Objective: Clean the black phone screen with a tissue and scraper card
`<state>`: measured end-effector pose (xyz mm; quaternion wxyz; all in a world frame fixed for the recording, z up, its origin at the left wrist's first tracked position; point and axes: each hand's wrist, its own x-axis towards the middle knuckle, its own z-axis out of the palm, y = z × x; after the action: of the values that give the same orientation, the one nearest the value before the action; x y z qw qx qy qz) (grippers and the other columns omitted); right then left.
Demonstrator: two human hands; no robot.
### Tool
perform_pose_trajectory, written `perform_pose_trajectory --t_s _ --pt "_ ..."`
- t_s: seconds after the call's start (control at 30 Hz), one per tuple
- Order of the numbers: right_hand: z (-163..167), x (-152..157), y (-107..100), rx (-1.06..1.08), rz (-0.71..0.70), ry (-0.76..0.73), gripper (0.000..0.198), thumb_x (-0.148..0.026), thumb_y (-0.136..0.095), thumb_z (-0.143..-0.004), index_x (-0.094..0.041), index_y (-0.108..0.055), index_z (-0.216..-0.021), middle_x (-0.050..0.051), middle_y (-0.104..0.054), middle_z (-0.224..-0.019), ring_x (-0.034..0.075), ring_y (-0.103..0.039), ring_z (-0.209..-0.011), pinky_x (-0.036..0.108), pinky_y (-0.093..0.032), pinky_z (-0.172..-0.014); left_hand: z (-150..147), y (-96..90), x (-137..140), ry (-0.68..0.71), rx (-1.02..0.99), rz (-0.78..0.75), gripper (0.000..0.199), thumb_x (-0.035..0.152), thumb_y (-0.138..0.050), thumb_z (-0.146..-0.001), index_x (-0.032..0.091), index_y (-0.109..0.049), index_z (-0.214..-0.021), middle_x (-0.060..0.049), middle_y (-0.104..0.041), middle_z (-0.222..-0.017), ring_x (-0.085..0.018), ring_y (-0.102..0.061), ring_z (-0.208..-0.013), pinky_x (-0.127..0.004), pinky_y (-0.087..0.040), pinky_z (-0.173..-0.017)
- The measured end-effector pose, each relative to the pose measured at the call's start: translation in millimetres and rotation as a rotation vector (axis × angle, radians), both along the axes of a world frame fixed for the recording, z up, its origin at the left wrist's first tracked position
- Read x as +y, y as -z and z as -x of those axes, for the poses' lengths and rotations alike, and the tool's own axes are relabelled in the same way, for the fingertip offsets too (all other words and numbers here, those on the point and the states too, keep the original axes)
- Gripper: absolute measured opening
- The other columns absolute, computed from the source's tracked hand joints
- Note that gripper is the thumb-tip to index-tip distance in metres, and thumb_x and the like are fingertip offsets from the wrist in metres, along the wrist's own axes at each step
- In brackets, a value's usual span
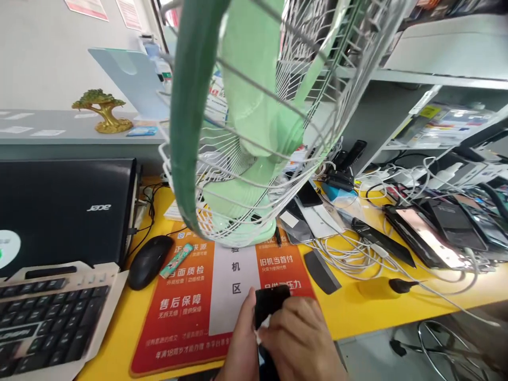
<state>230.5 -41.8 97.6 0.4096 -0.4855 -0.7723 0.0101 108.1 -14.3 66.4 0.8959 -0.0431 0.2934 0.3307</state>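
A black smartphone (271, 300) is held upright over the front of the printed mat. My left hand (240, 346) grips its left edge, the thumb lying along the side. Across the phone's lower part, my right hand (300, 338) is closed with curled fingers, pinching a small white piece (262, 329) that looks like tissue or a wipe against the screen. Most of the phone's lower half is hidden behind the right hand. The orange-red mat (178, 317) with white Chinese lettering lies beneath both hands on the yellow table.
A green fan (257, 132) in a wire cage stands close in front. To the left are a black mouse (150, 262), a keyboard (51, 317) and an Acer laptop (63, 206). White cables (349, 259), several phones (431, 233) and a yellow-handled tool (379, 288) lie to the right.
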Motion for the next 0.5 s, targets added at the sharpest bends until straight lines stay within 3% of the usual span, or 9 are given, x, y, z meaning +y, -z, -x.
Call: perform_pose_trajectory --t_s 0.07,0.2,0.3,0.37,0.5 --pt "5.7 2.4 -1.9 -0.009 0.0 -0.02 0.022 -0.016 -0.048 -0.099 -0.022 -0.067 -0.09 0.0 -0.068 -0.079 0.017 -0.053 -0.082 0.034 -0.034 -0.076 5.1 2.3 0.4 -0.023 0.012 0.016 0.034 0.04 -0.062 -0.096 0.022 -0.06 -0.124 -0.009 -0.06 -0.129 -0.024 -0.062 -0.109 -0.045 -0.056 -0.092" --pt "8.7 10.3 0.1 -0.023 0.074 0.085 0.019 -0.012 -0.051 -0.094 -0.021 -0.066 -0.088 0.001 -0.068 -0.081 0.018 -0.052 -0.083 0.035 -0.035 -0.076 13.3 -2.1 1.1 -0.038 0.023 0.014 0.033 0.041 -0.061 -0.096 0.023 -0.061 -0.123 -0.009 -0.06 -0.13 -0.024 -0.062 -0.109 -0.045 -0.056 -0.091" --pt "11.7 10.0 10.8 -0.037 -0.033 -0.016 0.021 -0.011 -0.05 -0.095 -0.022 -0.064 -0.084 -0.001 -0.065 -0.074 0.016 -0.054 -0.079 0.033 -0.037 -0.075 16.3 -7.7 2.0 -0.019 0.027 -0.002 0.033 0.041 -0.061 -0.096 0.022 -0.061 -0.123 -0.009 -0.06 -0.13 -0.024 -0.062 -0.109 -0.045 -0.056 -0.092" --pt "7.5 7.8 14.2 -0.038 -0.031 -0.03 0.022 -0.013 -0.05 -0.095 -0.023 -0.062 -0.08 -0.002 -0.062 -0.069 0.016 -0.054 -0.076 0.032 -0.039 -0.072 16.1 -10.4 2.0 -0.002 0.032 -0.012 0.033 0.042 -0.061 -0.096 0.022 -0.061 -0.123 -0.009 -0.06 -0.13 -0.024 -0.062 -0.109 -0.045 -0.056 -0.092" --pt "-28.1 -5.6 2.4 0.011 0.095 0.209 0.018 -0.009 -0.052 -0.092 -0.021 -0.062 -0.084 0.002 -0.064 -0.076 0.016 -0.057 -0.073 0.03 -0.045 -0.069 8.4 -19.8 6.8 0.015 0.054 -0.026 0.029 0.041 -0.064 -0.093 0.023 -0.067 -0.116 -0.009 -0.068 -0.12 -0.026 -0.065 -0.11 -0.046 -0.057 -0.093"
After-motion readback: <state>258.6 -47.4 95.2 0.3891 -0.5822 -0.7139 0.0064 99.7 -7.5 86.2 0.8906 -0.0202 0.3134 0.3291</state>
